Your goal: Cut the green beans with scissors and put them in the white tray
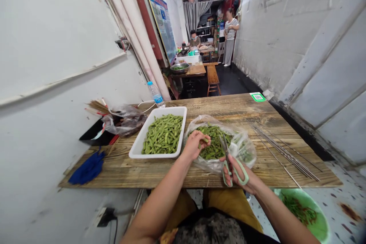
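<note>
My left hand (196,143) is closed in a pinch on a green bean pod at the edge of a clear plastic bag (244,150) full of green pods (215,142). My right hand (239,174) grips green-handled scissors (228,160), blades pointing up over the bag. To the left, a white rectangular tray (137,148) holds a heap of trimmed green pods (164,134). All of this sits on a wooden table (160,171).
Metal skewers (283,151) lie on the table's right. A water bottle (156,94), a crumpled bag and bamboo sticks (98,106) sit at left; a blue cloth (87,168) hangs off the corner. A green basin (320,227) with scraps is on the floor. Two people are far back.
</note>
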The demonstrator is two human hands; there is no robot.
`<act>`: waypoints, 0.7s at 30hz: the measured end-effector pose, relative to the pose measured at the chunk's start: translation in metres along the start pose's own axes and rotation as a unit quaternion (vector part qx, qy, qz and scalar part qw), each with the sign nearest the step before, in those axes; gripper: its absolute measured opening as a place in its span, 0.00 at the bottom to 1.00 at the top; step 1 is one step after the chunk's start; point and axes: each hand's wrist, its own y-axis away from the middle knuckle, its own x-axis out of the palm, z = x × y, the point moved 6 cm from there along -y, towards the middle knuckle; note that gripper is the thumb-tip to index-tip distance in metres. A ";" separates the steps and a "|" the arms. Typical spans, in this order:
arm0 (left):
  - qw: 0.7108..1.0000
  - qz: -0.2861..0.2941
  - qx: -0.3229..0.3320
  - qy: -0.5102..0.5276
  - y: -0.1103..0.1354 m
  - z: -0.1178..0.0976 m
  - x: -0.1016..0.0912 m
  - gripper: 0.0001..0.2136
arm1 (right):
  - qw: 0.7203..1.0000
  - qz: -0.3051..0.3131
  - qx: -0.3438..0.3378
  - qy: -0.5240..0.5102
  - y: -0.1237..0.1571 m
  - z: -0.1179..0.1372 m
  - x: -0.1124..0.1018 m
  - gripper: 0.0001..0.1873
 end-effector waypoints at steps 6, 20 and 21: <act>0.909 0.017 0.044 -0.414 0.005 0.019 0.004 0.03 | 1.000 0.004 0.005 0.029 0.001 -0.009 -0.016 0.22; 0.873 -0.036 0.084 -0.480 0.009 0.037 0.003 0.12 | 0.988 -0.011 -0.007 0.155 0.003 -0.018 -0.020 0.23; 0.881 -0.042 0.085 -0.463 0.009 0.036 0.001 0.11 | 0.986 -0.011 -0.011 0.166 0.003 -0.018 -0.020 0.23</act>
